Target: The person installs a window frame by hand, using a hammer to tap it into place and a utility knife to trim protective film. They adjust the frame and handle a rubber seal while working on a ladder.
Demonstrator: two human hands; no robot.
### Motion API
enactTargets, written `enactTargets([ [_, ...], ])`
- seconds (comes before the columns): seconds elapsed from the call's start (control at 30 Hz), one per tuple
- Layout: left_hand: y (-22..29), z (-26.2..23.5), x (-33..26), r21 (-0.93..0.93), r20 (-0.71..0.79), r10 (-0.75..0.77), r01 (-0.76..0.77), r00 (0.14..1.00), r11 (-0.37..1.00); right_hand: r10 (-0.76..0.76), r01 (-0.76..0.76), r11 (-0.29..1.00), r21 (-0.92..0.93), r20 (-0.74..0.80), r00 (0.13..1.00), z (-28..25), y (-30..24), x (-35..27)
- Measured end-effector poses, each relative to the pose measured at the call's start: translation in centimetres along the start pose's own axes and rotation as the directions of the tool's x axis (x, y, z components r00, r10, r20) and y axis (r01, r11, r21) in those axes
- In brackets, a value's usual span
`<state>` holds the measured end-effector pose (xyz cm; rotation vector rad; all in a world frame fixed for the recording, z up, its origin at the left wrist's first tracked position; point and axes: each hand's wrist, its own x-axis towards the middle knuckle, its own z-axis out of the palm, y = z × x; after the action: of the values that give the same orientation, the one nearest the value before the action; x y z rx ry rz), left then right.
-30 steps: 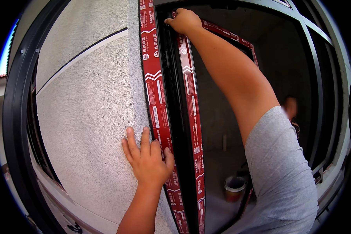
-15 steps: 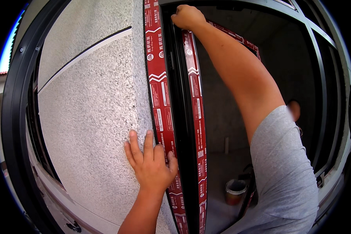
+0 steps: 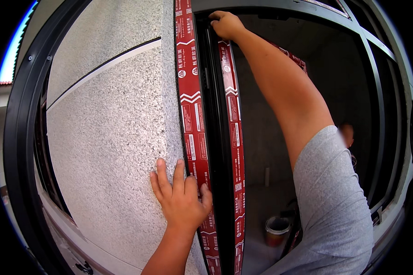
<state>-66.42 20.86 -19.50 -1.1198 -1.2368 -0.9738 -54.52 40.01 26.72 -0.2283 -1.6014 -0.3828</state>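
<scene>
My left hand lies spread against the edge of a speckled grey wall, its thumb and nearer fingers over the red-taped outer frame. Overhead, my right hand reaches to the top corner of a tall black window or door frame. Its fingers bend in against the black profile, just above a second red-taped strip. Whatever those fingers grip is too small or hidden to make out. Both tapes carry white print and run down the length of the frame.
Beyond the opening is a dark room with a bucket on its floor. A person shows partly behind my right sleeve. Black framing curves along the left side, and grey metal bars stand at the right.
The view has shifted slightly, so the frame and wall sit a little further right and lower. My right hand's fingers have loosened from a tighter curl. My left hand stays on the wall edge.
</scene>
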Motion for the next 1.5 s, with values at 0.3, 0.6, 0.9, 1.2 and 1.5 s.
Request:
enactTargets([
  [0.3, -0.1, 0.1, 0.1, -0.010, -0.015, 0.002, -0.002, 1.000, 1.000, 0.035, -0.049, 0.993, -0.109, -0.129, 0.991, 0.6, -2.1, -1.1],
  [0.6, 0.1, 0.3, 0.1, 0.005, 0.002, 0.008, -0.008, 1.000, 1.000, 0.064, -0.085, 0.992, -0.092, -0.210, 0.976, 2.2, -1.5, -0.3],
  [0.9, 0.3, 0.3, 0.1, 0.035, 0.043, 0.009, -0.010, 0.999, 0.999, 0.132, -0.128, 0.991, 0.035, -0.163, 0.978, 1.6, -1.8, 0.0],
  [1.2, 0.0, 0.0, 0.0, 0.066, 0.036, 0.021, -0.024, 0.999, 0.998, -0.055, 0.051, 0.996, -0.071, -0.057, 0.997, 1.6, -1.0, -0.3],
  [1.5, 0.4, 0.4, 0.1, 0.052, 0.012, 0.004, -0.005, 1.000, 0.999, -0.083, 0.077, 0.997, -0.032, -0.274, 0.958, 3.2, 1.3, -0.6],
])
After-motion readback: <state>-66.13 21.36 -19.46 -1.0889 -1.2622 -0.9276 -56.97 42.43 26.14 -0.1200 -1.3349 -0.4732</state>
